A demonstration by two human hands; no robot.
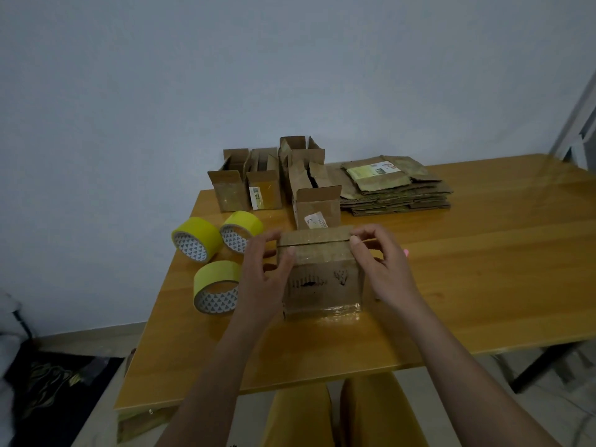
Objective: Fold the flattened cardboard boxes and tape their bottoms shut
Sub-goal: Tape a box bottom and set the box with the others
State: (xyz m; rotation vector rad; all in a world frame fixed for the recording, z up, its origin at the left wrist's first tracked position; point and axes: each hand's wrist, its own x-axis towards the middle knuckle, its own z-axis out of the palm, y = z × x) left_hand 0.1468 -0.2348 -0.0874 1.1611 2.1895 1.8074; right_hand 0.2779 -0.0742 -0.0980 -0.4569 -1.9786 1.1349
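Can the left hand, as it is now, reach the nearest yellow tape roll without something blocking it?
Probably yes: the nearest tape roll lies beside the left hand, nothing between them, though that hand must release the box.

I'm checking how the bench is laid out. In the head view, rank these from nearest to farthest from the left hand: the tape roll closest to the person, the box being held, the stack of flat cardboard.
1. Box being held: in the left hand, at its fingertips.
2. Nearest tape roll: just left of that hand.
3. Stack of flat cardboard: far right, at the table's back.
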